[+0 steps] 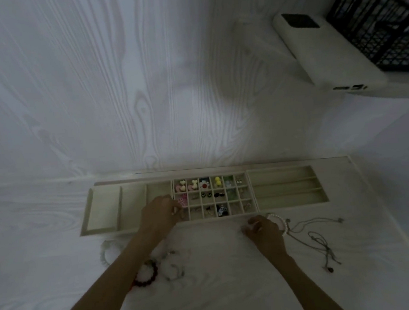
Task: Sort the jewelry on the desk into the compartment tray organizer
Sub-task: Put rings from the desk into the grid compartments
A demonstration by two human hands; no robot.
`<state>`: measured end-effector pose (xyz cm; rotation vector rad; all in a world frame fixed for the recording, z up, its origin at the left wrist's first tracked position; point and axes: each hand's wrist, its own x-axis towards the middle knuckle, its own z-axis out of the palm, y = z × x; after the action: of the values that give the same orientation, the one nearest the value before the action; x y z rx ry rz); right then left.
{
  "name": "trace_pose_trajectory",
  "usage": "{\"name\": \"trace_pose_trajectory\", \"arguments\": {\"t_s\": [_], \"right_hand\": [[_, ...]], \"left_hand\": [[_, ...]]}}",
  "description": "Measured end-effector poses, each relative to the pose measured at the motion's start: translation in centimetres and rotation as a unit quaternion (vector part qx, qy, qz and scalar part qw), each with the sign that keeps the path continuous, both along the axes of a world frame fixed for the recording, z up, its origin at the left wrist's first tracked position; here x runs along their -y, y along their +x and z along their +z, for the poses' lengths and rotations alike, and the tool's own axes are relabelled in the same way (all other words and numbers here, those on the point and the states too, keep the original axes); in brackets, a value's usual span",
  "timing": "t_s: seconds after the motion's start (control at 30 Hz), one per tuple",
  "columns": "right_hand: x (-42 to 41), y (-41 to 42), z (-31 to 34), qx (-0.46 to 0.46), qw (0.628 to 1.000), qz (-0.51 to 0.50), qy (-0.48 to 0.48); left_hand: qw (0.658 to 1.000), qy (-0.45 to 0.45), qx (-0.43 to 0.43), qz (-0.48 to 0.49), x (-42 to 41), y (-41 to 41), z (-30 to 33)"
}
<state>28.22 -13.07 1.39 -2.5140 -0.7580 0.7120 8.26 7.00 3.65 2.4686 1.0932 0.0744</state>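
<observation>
A long beige compartment tray point(288, 207) lies across the white desk. Its middle grid holds small colourful earrings, among them a yellow piece point(216, 181) and a pink piece point(183, 201). My left hand point(159, 212) hovers over the grid's lower-left cells with fingers curled; whether it pinches anything is hidden. My right hand point(263, 231) rests on the desk below the tray, fingers curled over a spot on the desk. A pearl bracelet point(281, 222) lies just right of it. A dark red bead bracelet point(148, 273) sits by my left forearm.
Thin cord necklaces point(320, 238) trail at the right of the desk. Pale bracelets point(173, 267) lie near the red one, and another pale bracelet point(106, 253) lies further left. A white device point(325, 54) and a black mesh basket point(383, 18) stand at the back right.
</observation>
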Motion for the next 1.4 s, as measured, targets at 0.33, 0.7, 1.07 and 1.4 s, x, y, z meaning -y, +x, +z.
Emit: {"name": "trace_pose_trajectory", "arguments": {"t_s": [0.33, 0.7, 1.07, 1.4], "right_hand": [[-2.9, -6.6, -1.1, -0.092, 0.993, 0.060, 0.034], [-1.2, -4.2, 1.2, -0.136, 0.985, -0.042, 0.102], [0.5, -2.4, 3.5, -0.123, 0.984, -0.007, 0.125], [-3.6, -1.7, 5.7, -0.091, 0.985, 0.077, 0.123]], "left_hand": [[0.997, -0.061, 0.046, 0.028, 4.4, -0.6, 0.5], [0.991, -0.127, -0.032, -0.012, 7.0, -1.1, -2.3], [0.991, -0.084, -0.071, -0.076, 8.2, -0.5, -3.7], [0.989, -0.143, -0.029, -0.021, 8.1, -0.2, -3.0]]}}
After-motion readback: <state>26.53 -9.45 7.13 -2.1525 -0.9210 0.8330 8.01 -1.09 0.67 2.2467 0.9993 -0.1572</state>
